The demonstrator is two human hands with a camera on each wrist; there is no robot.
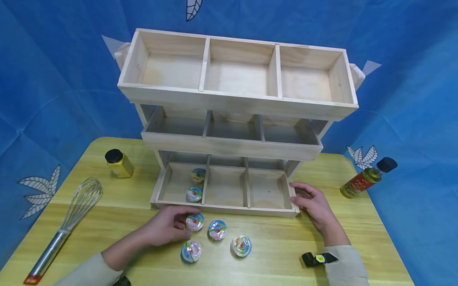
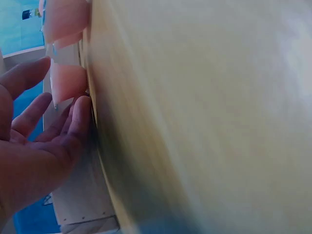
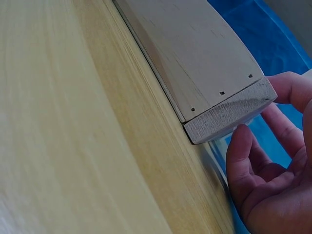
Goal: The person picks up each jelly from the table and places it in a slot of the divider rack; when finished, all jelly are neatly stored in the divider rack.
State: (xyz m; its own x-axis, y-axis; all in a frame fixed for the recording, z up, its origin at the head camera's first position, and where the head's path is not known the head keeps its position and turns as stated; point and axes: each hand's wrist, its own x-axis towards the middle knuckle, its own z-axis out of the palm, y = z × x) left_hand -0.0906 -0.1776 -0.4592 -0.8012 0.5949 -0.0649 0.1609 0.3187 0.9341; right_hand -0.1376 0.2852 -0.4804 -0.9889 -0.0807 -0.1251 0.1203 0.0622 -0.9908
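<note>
Cups with printed, shiny lids (image 1: 217, 230), six in all, are shown in and before the wooden rack (image 1: 236, 99); left and right are the person's own. Blue cloth (image 1: 53, 103) with leaf motifs forms the backdrop behind the rack. Wood-grain table (image 1: 286, 242) supports the rack and extends in front of it and to both sides. The rack itself rises in three tiers, each divided into three compartments. Whisk (image 1: 63, 231), with a wire head and red-tipped handle, lies left of the rack, head nearer to it. Left hand (image 1: 168, 226) is in front of the rack's lower left part, thumb and forefinger curved about one cup (image 1: 195, 222) on the table. Right hand (image 1: 316, 202) touches the rack's lower right end; its thumb and forefinger are narrowly separated there, and whether they grip cannot be told. Bottle (image 1: 361, 182), red-labelled and dark-capped, stands right of the rack. Jar (image 1: 123, 167), yellow with a black lid, stands to the rack's left. Smallest are the cups: two, one behind the other, occupy the left compartment of the rack's lowest tier, near its divider; the other four, including that at the left hand, form a loose group on the table before the rack.
</note>
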